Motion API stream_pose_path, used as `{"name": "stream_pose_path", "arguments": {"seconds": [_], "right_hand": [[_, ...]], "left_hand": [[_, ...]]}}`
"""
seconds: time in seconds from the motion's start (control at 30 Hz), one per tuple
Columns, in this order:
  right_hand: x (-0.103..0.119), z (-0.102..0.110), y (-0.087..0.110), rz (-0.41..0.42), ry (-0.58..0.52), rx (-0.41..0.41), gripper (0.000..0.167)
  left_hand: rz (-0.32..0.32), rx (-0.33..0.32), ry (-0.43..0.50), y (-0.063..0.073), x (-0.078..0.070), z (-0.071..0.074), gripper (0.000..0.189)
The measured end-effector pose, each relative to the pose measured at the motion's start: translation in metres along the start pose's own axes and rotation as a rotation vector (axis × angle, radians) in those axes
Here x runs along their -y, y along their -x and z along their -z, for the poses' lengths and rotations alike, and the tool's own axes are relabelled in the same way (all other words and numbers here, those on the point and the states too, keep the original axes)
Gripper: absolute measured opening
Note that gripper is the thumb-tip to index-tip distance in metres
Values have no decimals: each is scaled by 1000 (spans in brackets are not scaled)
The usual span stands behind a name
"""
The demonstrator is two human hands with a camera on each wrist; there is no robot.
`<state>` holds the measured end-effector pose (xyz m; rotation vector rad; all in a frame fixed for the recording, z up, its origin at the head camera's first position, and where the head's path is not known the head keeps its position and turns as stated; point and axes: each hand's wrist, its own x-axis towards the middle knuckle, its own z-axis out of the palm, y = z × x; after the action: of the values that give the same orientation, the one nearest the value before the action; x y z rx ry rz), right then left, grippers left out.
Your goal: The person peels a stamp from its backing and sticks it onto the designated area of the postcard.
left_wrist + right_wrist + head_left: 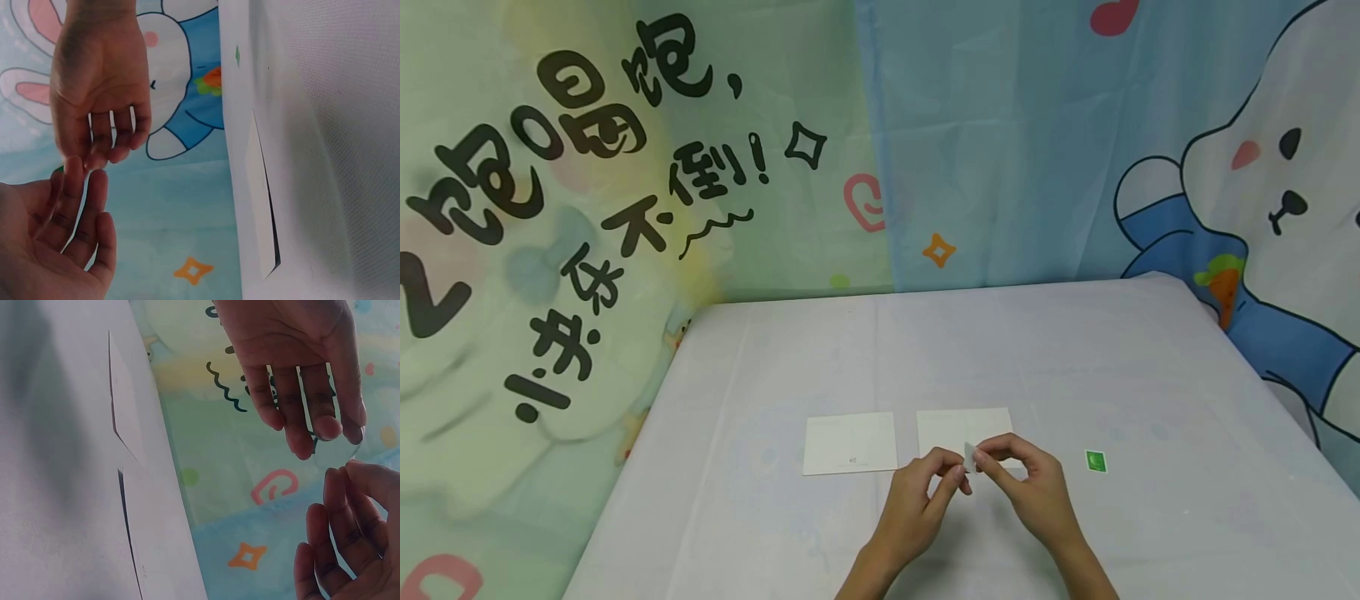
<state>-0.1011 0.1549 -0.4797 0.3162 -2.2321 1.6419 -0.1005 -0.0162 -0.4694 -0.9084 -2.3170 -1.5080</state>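
Both hands meet over the front middle of the table. My left hand (917, 504) and my right hand (1033, 496) pinch a small thin stamp-like piece (970, 457) between thumbs and fingertips, raised above the table. Its pale side faces the head camera; a sliver of green (59, 169) shows at the fingertips in the left wrist view. Fingers cover much of it. Just behind the hands lies a white card (958, 425), its lower edge partly hidden by them. A second white card (850, 444) with a tiny mark near its lower edge lies to the left.
To the right of the hands a small green stamp-like piece (1096, 461) with a white border lies flat. A white cloth covers the table (760, 358). Printed curtains (1000, 150) hang behind and beside it.
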Motion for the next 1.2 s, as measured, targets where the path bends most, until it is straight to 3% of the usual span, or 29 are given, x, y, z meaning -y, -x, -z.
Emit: {"name": "stream_pose_path", "arguments": {"seconds": [0.2, 0.6, 1.2], "right_hand": [[13, -2, 0, -99, 42, 22, 6], [47, -4, -4, -141, 64, 58, 6], [45, -7, -3, -141, 55, 81, 7]], "left_hand": [[-1, 1, -6, 1, 1, 0, 11], [0, -1, -20, 2, 3, 0, 8], [-17, 4, -52, 3, 6, 0, 10]]}}
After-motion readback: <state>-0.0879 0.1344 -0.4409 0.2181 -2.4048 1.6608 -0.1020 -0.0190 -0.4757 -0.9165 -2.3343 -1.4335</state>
